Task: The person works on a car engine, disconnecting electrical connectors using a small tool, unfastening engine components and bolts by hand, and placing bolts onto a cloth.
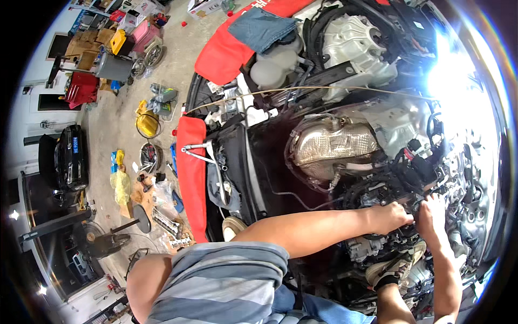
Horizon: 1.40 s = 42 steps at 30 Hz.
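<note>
Over a crowded engine bay, my left hand is closed, knuckles up, against dark hoses and wiring. What its fingers grip is too small to make out. Just to its right, my right hand reaches in with curled fingers among the same black parts; its fingertips are hidden. The two hands nearly meet. Beyond them lies a silver quilted heat shield in a dark cavity. A light metal engine part shows below my left wrist. A beige shoe rests among the parts below my hands.
A red cover lines the bay's left edge, with folded jeans at its far end. A thin tan rod spans the bay. On the floor at left lie a yellow container and scattered parts; a strong light glares at right.
</note>
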Tool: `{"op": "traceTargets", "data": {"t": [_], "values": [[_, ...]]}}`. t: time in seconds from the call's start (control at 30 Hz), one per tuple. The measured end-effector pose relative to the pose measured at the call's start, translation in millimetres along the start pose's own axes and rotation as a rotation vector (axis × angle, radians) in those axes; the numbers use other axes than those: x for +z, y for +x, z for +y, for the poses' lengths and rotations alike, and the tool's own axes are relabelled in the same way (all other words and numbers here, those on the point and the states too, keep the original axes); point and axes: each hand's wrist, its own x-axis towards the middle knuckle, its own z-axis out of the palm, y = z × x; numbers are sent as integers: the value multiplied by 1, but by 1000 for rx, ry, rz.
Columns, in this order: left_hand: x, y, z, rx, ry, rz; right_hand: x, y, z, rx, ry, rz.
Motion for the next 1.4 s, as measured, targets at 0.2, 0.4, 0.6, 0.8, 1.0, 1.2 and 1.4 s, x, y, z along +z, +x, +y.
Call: {"op": "traceTargets", "data": {"t": [0.2, 0.4, 0.6, 0.8, 1.0, 1.2, 1.4], "values": [[5, 3, 0, -116, -130, 21, -13, 2, 2, 50, 42, -61], [9, -9, -17, 40, -97, 153, -14, 8, -7, -101, -18, -60], [-8, -2, 7, -291, -131, -3, -26, 12, -11, 9, -50, -227], [2, 1, -7, -212, -161, -12, -20, 8, -15, 50, -104, -267], [-3, -1, -5, -356, -186, -78, -35, 17, -20, 153, -82, -359], [-8, 1, 0, -393, -190, -104, -28, 14, -24, 119, -129, -296], [-4, 1, -6, -328, -155, -102, -26, 7, -15, 152, -79, -228]]}}
